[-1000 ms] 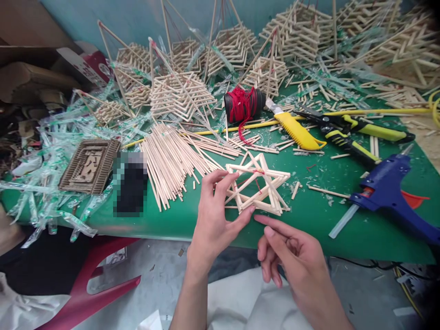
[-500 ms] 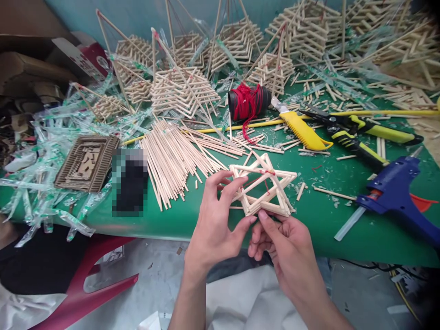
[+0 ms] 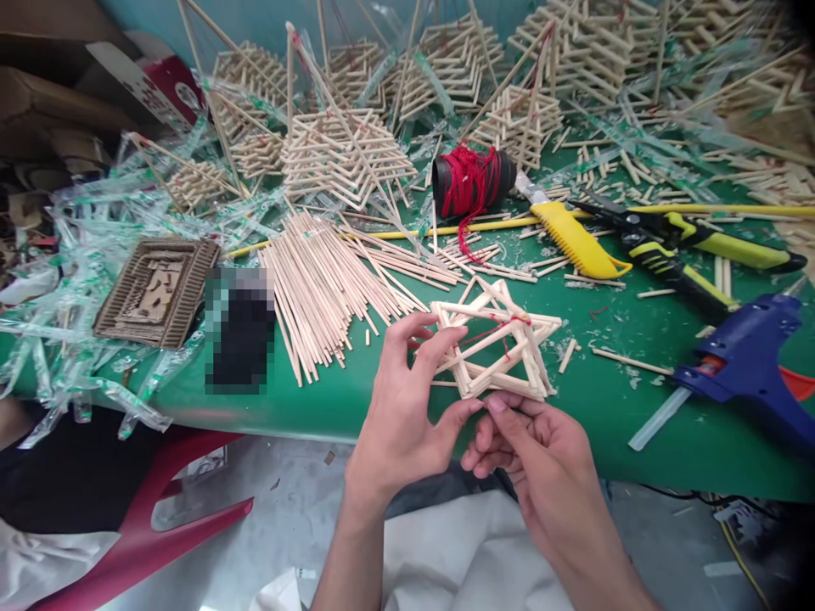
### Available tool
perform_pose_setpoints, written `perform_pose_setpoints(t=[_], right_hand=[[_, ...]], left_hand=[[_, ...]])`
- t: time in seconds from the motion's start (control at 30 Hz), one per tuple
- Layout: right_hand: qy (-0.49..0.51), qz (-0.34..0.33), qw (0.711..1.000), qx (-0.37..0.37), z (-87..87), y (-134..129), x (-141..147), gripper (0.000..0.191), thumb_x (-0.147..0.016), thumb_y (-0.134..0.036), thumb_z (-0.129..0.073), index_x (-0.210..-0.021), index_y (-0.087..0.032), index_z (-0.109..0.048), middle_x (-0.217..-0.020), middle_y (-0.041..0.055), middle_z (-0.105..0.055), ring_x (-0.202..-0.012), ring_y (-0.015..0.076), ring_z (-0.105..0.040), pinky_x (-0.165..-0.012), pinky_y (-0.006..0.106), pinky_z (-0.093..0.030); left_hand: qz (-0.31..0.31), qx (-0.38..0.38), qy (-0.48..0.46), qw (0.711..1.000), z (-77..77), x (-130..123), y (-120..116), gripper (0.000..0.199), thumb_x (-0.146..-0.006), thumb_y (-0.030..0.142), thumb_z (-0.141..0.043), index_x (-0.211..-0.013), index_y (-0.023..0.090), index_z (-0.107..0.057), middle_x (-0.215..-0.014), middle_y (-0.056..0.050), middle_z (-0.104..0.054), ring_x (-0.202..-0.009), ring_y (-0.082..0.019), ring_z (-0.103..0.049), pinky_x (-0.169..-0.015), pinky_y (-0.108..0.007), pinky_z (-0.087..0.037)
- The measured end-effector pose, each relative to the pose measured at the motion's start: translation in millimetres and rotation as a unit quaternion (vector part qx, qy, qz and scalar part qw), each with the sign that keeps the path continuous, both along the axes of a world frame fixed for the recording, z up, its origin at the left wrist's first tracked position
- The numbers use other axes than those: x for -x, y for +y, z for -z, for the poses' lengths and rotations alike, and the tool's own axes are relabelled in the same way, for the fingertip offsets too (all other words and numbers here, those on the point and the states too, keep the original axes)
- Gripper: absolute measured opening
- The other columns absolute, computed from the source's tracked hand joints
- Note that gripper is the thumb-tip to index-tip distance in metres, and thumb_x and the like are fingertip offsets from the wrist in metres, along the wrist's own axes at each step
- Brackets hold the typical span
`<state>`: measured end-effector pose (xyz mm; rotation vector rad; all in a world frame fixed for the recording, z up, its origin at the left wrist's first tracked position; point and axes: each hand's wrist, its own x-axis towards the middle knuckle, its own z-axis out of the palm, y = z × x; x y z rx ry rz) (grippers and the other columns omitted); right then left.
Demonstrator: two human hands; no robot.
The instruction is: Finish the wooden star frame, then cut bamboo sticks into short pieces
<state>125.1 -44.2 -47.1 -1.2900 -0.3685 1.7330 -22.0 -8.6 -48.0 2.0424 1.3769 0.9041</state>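
Observation:
A six-pointed star frame of pale wooden sticks (image 3: 531, 350) rests near the front edge of the green table, with red thread (image 3: 520, 320) tied at its upper right. My left hand (image 3: 407, 407) grips the star's left side, its fingers bent over the corner and its thumb reaching below the lower edge. Just under that lower edge, my right hand (image 3: 535, 441) is closed in a pinch, thumb against fingertips, close to the left thumb. Whatever is between those fingertips is too small to make out.
Loose sticks (image 3: 331, 293) fan out left of the star. Behind lie a red thread spool (image 3: 471, 182), a yellow cutter (image 3: 576, 242) and pliers (image 3: 668, 246). A blue glue gun (image 3: 739, 356) lies right. Stacked stick pieces (image 3: 347, 161) and plastic wrappers (image 3: 82, 255) crowd the back and left.
The camera view has shifted slightly, so the tabletop things appear displaced. My right thumb has drawn slightly down from the star's lower edge, and both thumb tips are nearer each other.

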Motion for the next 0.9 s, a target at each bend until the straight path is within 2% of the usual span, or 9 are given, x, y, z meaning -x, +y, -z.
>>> perform_pose_setpoints(t=[0.1, 0.2, 0.37, 0.5, 0.57, 0.67, 0.77, 0.83, 0.9], right_hand=[[-0.021, -0.007, 0.999, -0.030, -1.3, -9.9, -8.2, 0.032, -0.078, -0.043, -0.078, -0.080, -0.015, -0.062, -0.055, 0.0009, -0.061, -0.045, 0.0152, -0.062, -0.040, 0.021, -0.051], [-0.117, 0.011, 0.988, -0.101, -1.7, -22.4, -18.3, 0.021, -0.085, -0.035, -0.072, -0.083, -0.016, -0.064, -0.059, 0.0026, -0.064, -0.050, 0.0157, -0.064, -0.044, 0.023, -0.053], [-0.280, 0.072, 0.930, -0.225, 1.6, -32.0, -24.6, 0.007, -0.091, -0.021, -0.065, -0.084, -0.018, -0.065, -0.070, 0.0024, -0.064, -0.062, 0.0133, -0.064, -0.050, 0.021, -0.050], [-0.350, 0.121, 0.864, -0.340, 5.0, -30.9, -23.8, 0.009, -0.087, -0.009, -0.063, -0.089, -0.017, -0.066, -0.104, 0.0104, -0.066, -0.094, 0.0210, -0.066, -0.065, 0.029, -0.052], [-0.340, 0.125, 0.847, -0.388, 5.9, -29.8, -24.4, 0.013, -0.088, -0.006, -0.059, -0.093, -0.017, -0.063, -0.108, 0.0117, -0.068, -0.098, 0.0232, -0.066, -0.066, 0.031, -0.051], [-0.263, 0.071, 0.877, -0.397, 6.7, -28.0, -26.7, 0.013, -0.095, -0.009, -0.049, -0.097, -0.020, -0.056, -0.092, 0.0077, -0.072, -0.085, 0.0196, -0.068, -0.058, 0.028, -0.048], [-0.235, 0.044, 0.896, -0.375, 8.4, -26.7, -30.0, 0.013, -0.097, -0.010, -0.048, -0.098, -0.021, -0.055, -0.065, -0.0021, -0.061, -0.058, 0.0125, -0.060, -0.051, 0.024, -0.045], [-0.316, 0.026, 0.876, -0.363, 10.2, -25.4, -32.3, 0.010, -0.094, -0.012, -0.053, -0.095, -0.021, -0.059, -0.065, -0.0027, -0.059, -0.055, 0.0100, -0.056, -0.051, 0.022, -0.044], [-0.430, -0.016, 0.816, -0.386, 12.2, -22.6, -34.3, 0.010, -0.091, -0.011, -0.059, -0.095, -0.019, -0.062, -0.073, -0.0001, -0.062, -0.057, 0.0093, -0.055, -0.050, 0.021, -0.043]], left_hand=[[0.000, 0.003, 0.000, 1.000, 0.4, -0.2, -0.4, 0.057, -0.083, 0.025, -0.071, -0.135, 0.017, -0.048, -0.137, -0.014, -0.039, -0.131, -0.027, -0.042, -0.112, -0.040, -0.038], [0.001, 0.001, 0.001, 1.000, 0.6, -0.3, -0.6, 0.057, -0.084, 0.025, -0.071, -0.135, 0.016, -0.048, -0.136, -0.014, -0.039, -0.131, -0.026, -0.041, -0.113, -0.040, -0.037], [-0.004, -0.004, 0.003, 1.000, 1.7, -1.7, -0.7, 0.056, -0.085, 0.026, -0.070, -0.135, 0.018, -0.047, -0.135, -0.014, -0.040, -0.131, -0.027, -0.042, -0.113, -0.042, -0.036], [-0.005, -0.007, 0.006, 1.000, 1.7, -2.0, -0.8, 0.055, -0.085, 0.028, -0.069, -0.135, 0.019, -0.047, -0.135, -0.014, -0.040, -0.130, -0.028, -0.042, -0.111, -0.043, -0.038], [-0.004, -0.006, 0.006, 1.000, 1.3, -1.7, -1.2, 0.055, -0.085, 0.029, -0.069, -0.134, 0.019, -0.047, -0.135, -0.014, -0.040, -0.130, -0.028, -0.042, -0.110, -0.043, -0.038], [-0.006, -0.003, 0.005, 1.000, 0.8, -1.2, -1.9, 0.054, -0.086, 0.029, -0.069, -0.135, 0.020, -0.047, -0.135, -0.014, -0.040, -0.130, -0.028, -0.042, -0.111, -0.044, -0.038], [-0.009, -0.001, 0.003, 1.000, 1.0, -1.1, -2.4, 0.055, -0.085, 0.029, -0.070, -0.135, 0.021, -0.046, -0.135, -0.013, -0.040, -0.130, -0.028, -0.042, -0.111, -0.045, -0.038], [-0.008, 0.001, 0.003, 1.000, 1.4, -1.3, -2.2, 0.056, -0.085, 0.029, -0.070, -0.135, 0.023, -0.046, -0.135, -0.013, -0.040, -0.130, -0.029, -0.042, -0.111, -0.047, -0.038], [-0.008, 0.004, 0.003, 1.000, 1.9, -1.4, -1.7, 0.055, -0.085, 0.029, -0.070, -0.135, 0.023, -0.046, -0.136, -0.013, -0.040, -0.130, -0.029, -0.042, -0.111, -0.047, -0.038]])
